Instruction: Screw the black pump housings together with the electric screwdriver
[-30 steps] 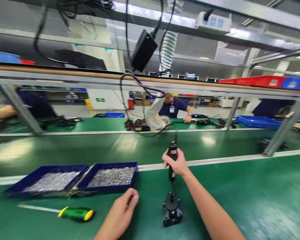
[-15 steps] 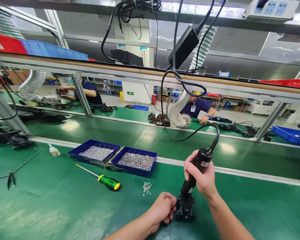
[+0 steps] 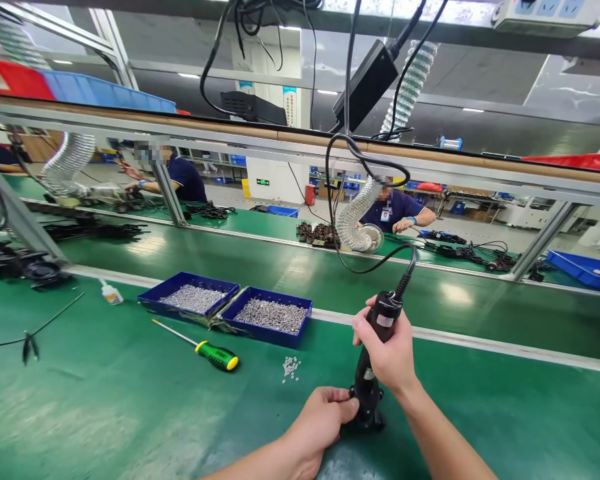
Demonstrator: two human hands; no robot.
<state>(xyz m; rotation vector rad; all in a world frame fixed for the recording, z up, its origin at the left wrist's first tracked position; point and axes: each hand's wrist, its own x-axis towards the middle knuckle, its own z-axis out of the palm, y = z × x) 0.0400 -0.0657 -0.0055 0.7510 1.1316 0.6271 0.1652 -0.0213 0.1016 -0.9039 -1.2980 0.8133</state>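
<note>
My right hand (image 3: 391,348) is wrapped around the body of a corded black electric screwdriver (image 3: 366,373), held nearly upright with its cable rising from the top. The tool's lower end meets a small black part (image 3: 373,419) on the green bench; its tip is hidden. My left hand (image 3: 325,420) is closed at the left side of that black part, thumb and fingers pinching its edge. Just left of the hands lies a small pile of tiny pale washers (image 3: 290,367). A green-and-yellow screwdriver (image 3: 217,355) rests farther left.
Two blue trays (image 3: 300,335) of small metal pieces stand behind the washers. A small white bottle (image 3: 111,293) and a thin black cable piece (image 3: 30,343) lie left. Overhead hang a black power adapter (image 3: 366,85) and cables. Two co-workers sit across the line.
The electric screwdriver and my right hand have shifted slightly left, and the tool stands more upright. My left thumb now presses against the black part's edge. The view has shifted a little.
</note>
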